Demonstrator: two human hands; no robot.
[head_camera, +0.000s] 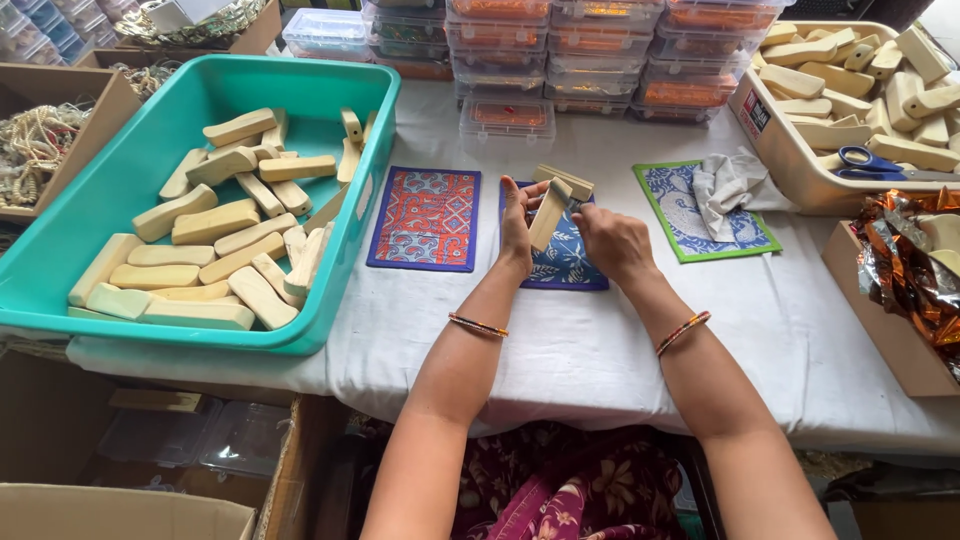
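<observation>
My left hand (517, 224) holds a pale wooden block (549, 213) upright over a blue patterned cloth mat (566, 262). My right hand (612, 240) is closed beside the block and touches its right side with the fingertips; whether it pinches something small there I cannot tell. Another wooden block (563, 180) lies flat on the mat just behind the hands. Both wrists wear thin bangles.
A teal tub (150, 160) of several wooden blocks stands at the left. A red patterned mat (425, 218) and a green-edged mat (700, 215) with a crumpled cloth (730, 180) flank the blue one. A beige tray (790, 150) with blocks and blue scissors (868, 162) sits right; stacked clear boxes (600, 50) behind.
</observation>
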